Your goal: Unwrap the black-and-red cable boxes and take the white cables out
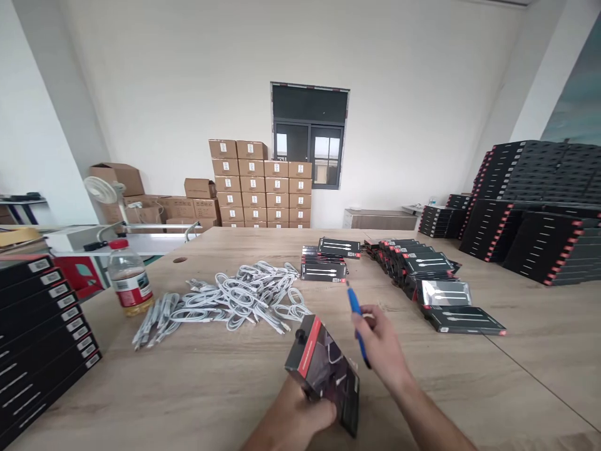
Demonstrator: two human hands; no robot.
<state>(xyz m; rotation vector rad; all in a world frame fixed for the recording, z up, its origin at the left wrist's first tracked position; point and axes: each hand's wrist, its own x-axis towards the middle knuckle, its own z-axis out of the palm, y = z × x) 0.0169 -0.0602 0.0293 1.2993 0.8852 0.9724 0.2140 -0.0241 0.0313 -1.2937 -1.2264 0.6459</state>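
My left hand (300,413) grips a black cable retail box (323,376) with a red edge strip, tilted up at the near edge of the table. My right hand (380,344) is raised just to its right, with its fingers closed around a slim blue pen (358,322). Neither hand touches the tangled pile of white cables (230,300) lying further left on the light wooden table (451,382). Beyond my right hand, flat black cable boxes (462,319) lie in overlapping rows.
A tall stack of black boxes (42,332) stands at the left table edge, beside a plastic bottle (130,279) with amber liquid. Large black stacks (530,213) rise at the right. Cardboard cartons (260,181) stand against the far wall, with a white fan (103,191) to their left.
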